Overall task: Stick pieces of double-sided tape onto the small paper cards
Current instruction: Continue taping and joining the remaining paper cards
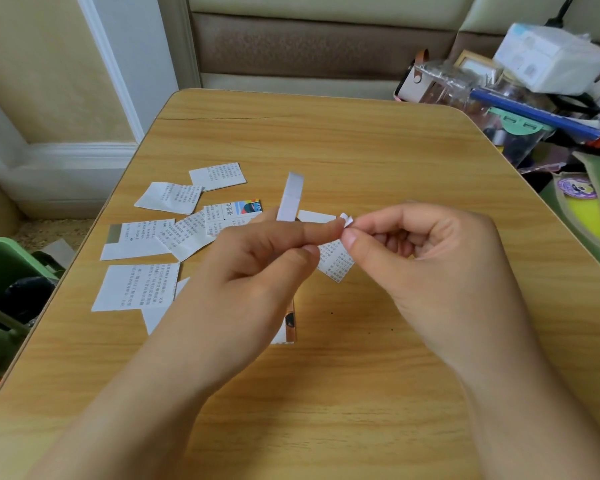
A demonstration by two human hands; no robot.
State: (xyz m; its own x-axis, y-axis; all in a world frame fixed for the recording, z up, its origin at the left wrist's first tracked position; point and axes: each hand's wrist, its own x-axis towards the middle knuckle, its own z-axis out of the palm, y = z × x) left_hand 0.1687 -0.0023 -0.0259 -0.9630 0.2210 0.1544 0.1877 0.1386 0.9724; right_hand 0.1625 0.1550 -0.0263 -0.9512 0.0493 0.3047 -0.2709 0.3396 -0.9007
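One tape piece (346,220), small and white, is pinched between the fingers of the left hand (257,258) and right hand (426,251), above one card (336,259). One tape strip (290,197) is stood at 12 o'clock. Roughly seven cards (137,287) are scattered at 9 o'clock on the worktop (326,140).

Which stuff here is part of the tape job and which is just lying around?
Job:
- left hand and right hand, pinching a small tape piece
- tape strip
- printed paper cards

Lying about:
- cluttered clear organiser
- white box
- green bin
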